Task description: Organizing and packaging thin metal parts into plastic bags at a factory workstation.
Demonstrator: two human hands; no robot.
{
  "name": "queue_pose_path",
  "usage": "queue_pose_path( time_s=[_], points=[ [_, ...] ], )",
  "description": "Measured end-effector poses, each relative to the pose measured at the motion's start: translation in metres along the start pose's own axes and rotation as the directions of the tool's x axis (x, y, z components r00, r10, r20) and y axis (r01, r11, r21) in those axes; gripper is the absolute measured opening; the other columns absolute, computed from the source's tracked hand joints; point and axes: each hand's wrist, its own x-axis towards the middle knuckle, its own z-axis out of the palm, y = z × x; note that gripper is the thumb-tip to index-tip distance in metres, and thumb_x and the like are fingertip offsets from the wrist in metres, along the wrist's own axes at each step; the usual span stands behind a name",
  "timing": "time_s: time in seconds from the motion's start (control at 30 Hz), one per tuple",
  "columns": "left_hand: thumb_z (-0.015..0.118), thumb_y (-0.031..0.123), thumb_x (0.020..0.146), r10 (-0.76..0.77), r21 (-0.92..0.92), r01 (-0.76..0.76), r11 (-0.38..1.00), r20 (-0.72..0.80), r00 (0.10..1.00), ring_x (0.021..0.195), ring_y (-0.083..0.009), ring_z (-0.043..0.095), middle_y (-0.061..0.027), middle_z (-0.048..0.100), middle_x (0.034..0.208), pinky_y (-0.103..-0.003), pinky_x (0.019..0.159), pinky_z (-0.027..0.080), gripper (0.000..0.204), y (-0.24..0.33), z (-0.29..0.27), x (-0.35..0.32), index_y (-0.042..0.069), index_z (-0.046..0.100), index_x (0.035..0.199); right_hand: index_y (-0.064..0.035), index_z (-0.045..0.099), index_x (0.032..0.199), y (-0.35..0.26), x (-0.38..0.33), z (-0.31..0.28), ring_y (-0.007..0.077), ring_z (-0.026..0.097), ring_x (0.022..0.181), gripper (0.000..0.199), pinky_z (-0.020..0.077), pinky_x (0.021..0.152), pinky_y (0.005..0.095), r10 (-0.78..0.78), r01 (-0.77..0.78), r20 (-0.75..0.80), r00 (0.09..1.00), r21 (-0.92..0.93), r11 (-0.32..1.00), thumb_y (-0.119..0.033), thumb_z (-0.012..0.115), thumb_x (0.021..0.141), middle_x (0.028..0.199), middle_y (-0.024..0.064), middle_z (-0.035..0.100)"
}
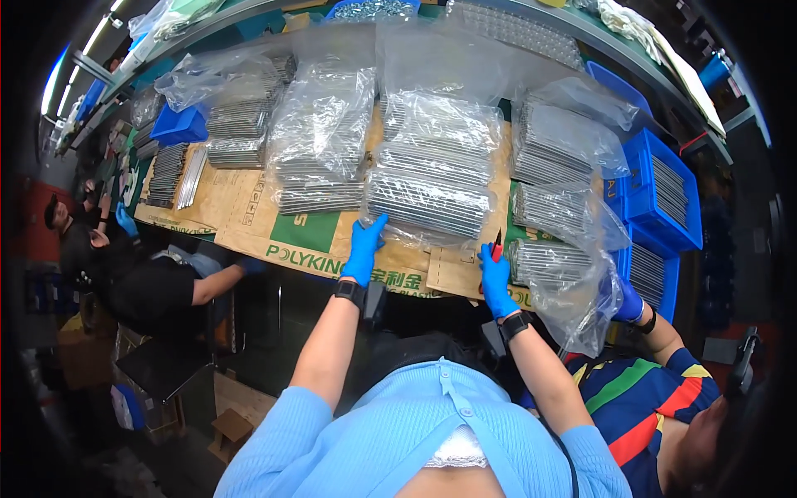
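My left hand (363, 251), in a blue glove, reaches to the near left corner of a clear plastic bag (432, 178) full of stacked thin metal rods. Its fingers are apart and touch the bag's edge. Also gloved in blue, my right hand (496, 282) is closed around a slim red tool with a dark tip (498, 242); its exact kind is too small to tell. That hand is over the cardboard's front edge, between the middle bag and a shorter bundle of rods (548, 256) on the right.
More bagged rods (320, 124) lie to the left on cardboard (241, 212). Blue bins (639, 178) with rods stand at the right. A co-worker's gloved hand (629, 300) is by loose plastic at the right; another person (149, 290) sits at the left. A shelf edge (573, 29) crosses the back.
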Motion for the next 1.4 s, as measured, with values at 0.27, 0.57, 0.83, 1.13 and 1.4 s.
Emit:
queue_pose_path(
  time_s=[0.27, 0.57, 0.83, 1.13, 1.4],
  points=[
    [0.060, 0.031, 0.079, -0.164, 0.189, 0.107, 0.976, 0.319, 0.934, 0.073, -0.0178, 0.060, -0.0105, 0.059, 0.079, -0.031, 0.061, 0.046, 0.034, 0.023, -0.043, 0.026, 0.000, 0.056, 0.092, -0.0070, 0.051, 0.083, -0.011, -0.015, 0.041, 0.0085, 0.044, 0.055, 0.022, 0.0357, 0.049, 0.0253, 0.118, -0.116, 0.004, 0.993, 0.191, 0.975, -0.027, 0.062, 0.082, 0.063, -0.0014, 0.046],
    [0.050, 0.032, 0.084, -0.165, 0.166, 0.106, 0.980, 0.394, 0.904, 0.064, -0.0195, 0.062, -0.0111, 0.060, 0.064, -0.030, 0.055, 0.045, 0.036, 0.009, -0.029, 0.038, -0.003, 0.059, 0.084, -0.0090, 0.046, 0.074, -0.001, -0.022, 0.064, 0.0089, 0.038, 0.051, 0.021, 0.0331, 0.048, 0.0244, 0.286, -0.282, 0.099, 0.953, 0.632, 0.722, -0.020, 0.061, 0.082, 0.058, -0.0020, 0.040],
    [0.050, 0.033, 0.087, -0.018, 0.275, -0.130, 0.953, 0.478, 0.878, 0.075, -0.0194, 0.061, -0.0086, 0.061, 0.085, -0.033, 0.070, 0.048, 0.036, -0.009, -0.054, 0.056, -0.001, 0.057, 0.099, -0.0092, 0.045, 0.074, -0.010, -0.028, 0.058, 0.0089, 0.038, 0.049, 0.018, 0.0343, 0.047, 0.0243, 0.149, -0.154, 0.071, 0.986, 0.728, 0.668, -0.014, 0.061, 0.081, 0.057, -0.0010, 0.040],
    [0.055, 0.040, 0.083, -0.274, 0.109, 0.259, 0.960, 0.569, 0.775, 0.075, -0.0217, 0.061, -0.0096, 0.057, 0.105, -0.030, 0.071, 0.048, 0.052, 0.057, -0.051, 0.013, -0.001, 0.049, 0.115, -0.0106, 0.048, 0.077, -0.036, -0.038, 0.075, 0.0096, 0.039, 0.049, 0.019, 0.0348, 0.047, 0.0229, 0.235, -0.101, -0.152, 0.960, 0.593, 0.799, -0.025, 0.060, 0.084, 0.057, -0.0014, 0.040],
    [0.056, 0.027, 0.084, -0.060, 0.273, -0.180, 0.945, 0.685, 0.726, 0.086, -0.0155, 0.058, -0.0080, 0.063, 0.091, -0.028, 0.079, 0.045, 0.036, 0.024, -0.060, 0.059, -0.002, 0.059, 0.105, -0.0110, 0.048, 0.079, -0.003, -0.024, 0.081, 0.0105, 0.042, 0.055, 0.020, 0.0363, 0.048, 0.0248, 0.183, -0.143, 0.038, 0.982, 0.784, 0.604, -0.027, 0.058, 0.085, 0.060, -0.0006, 0.041]
  ],
)
